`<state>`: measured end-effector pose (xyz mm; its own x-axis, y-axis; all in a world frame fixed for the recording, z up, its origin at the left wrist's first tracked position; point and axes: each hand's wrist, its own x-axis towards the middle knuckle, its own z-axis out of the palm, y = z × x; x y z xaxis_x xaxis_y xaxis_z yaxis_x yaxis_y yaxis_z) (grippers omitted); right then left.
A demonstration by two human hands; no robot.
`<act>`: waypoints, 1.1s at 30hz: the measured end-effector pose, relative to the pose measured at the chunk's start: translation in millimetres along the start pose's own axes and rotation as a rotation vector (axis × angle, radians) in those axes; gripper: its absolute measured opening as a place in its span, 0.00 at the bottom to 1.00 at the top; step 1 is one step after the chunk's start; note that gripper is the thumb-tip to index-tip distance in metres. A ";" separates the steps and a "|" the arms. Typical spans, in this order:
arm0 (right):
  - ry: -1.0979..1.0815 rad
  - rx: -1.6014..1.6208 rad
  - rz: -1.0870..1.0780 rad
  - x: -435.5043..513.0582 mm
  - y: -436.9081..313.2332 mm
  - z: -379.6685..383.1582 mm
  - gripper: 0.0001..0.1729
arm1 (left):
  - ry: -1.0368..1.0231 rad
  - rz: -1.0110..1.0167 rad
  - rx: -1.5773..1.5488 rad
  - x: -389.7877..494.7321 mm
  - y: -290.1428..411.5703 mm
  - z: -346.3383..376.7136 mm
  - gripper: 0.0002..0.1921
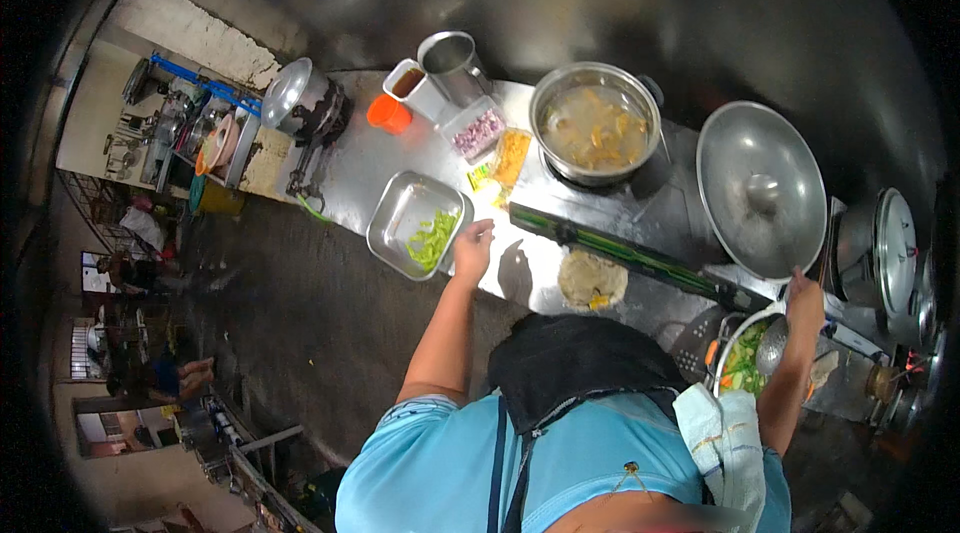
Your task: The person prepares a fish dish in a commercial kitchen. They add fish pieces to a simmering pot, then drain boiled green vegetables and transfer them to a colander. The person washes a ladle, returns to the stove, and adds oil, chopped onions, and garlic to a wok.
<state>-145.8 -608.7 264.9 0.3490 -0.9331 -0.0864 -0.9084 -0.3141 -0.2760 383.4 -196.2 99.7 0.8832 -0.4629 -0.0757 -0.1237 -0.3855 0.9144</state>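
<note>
My left hand [472,252] is beside the right rim of a rectangular steel tray [390,214], fingers loosely curled, with nothing visible in it. Chopped green vegetable pieces [435,239] lie in the tray's near right part. My right hand [805,302] is curled at the near rim of a wide metal wok [724,158]; what it grips, if anything, is unclear. A round metal piece [763,190], perhaps a ladle bowl, shows inside the wok. Just below that hand, a perforated skimmer [771,347] rests over cut vegetables [742,360] in a pot, partly hidden by my forearm.
A steel pot [536,120] of cloudy liquid with yellowish pieces stands on the stove. Nearby are containers of chopped onion [480,134] and yellow bits [512,156], an orange cup [388,114] and a steel pitcher [450,57]. A dark bar [637,248] crosses the counter; a lidded pot [896,252] stands right.
</note>
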 end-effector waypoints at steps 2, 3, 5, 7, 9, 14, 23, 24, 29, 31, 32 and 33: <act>-0.138 0.086 -0.112 1.4 -7.1 -0.3 0.18 | 0.034 0.057 0.019 55.6 11.3 -0.7 0.12; -0.210 0.044 -0.020 1.1 -9.6 0.0 0.18 | 0.055 0.083 0.095 81.7 15.3 -1.6 0.12; -0.172 0.002 0.099 0.5 -12.8 1.7 0.17 | 0.083 0.004 0.070 136.5 21.6 -2.1 0.12; -0.100 -0.040 0.180 -1.9 -14.9 4.5 0.17 | 0.151 -0.063 -0.264 192.6 23.8 -0.7 0.12; -0.004 0.005 0.103 -5.6 -21.1 11.6 0.16 | 0.208 -0.255 -0.596 242.9 23.2 -3.0 0.13; -0.099 -0.075 0.235 -18.9 -52.9 18.4 0.16 | 0.227 -0.383 -0.659 329.1 35.4 1.1 0.17; -0.078 0.026 0.309 -16.2 -95.4 7.0 0.18 | 0.079 -0.510 -0.875 383.6 82.3 60.5 0.47; -0.055 -0.173 0.419 -14.6 -96.5 11.2 0.17 | 0.223 -0.447 -0.975 380.6 82.7 61.9 0.46; -0.131 -0.143 0.349 -16.5 -79.3 18.5 0.19 | 0.911 -0.556 -0.735 394.8 54.3 21.3 0.37; -0.092 0.197 0.410 -23.7 -70.4 17.8 0.18 | 0.781 -0.327 -0.809 419.2 25.3 -26.2 0.38; -0.055 0.192 0.333 -29.0 -68.7 16.7 0.18 | 0.655 -0.538 -0.734 426.0 8.2 -41.8 0.37; 0.005 0.148 0.331 -35.6 -69.0 15.5 0.18 | 0.562 -0.634 -0.663 433.9 -10.0 -60.5 0.36</act>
<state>-91.9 -551.1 272.2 0.0400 -0.9809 -0.1902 -0.9287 0.0338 -0.3692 795.2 -344.9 81.8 0.8021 0.1679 -0.5731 0.5510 0.1620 0.8186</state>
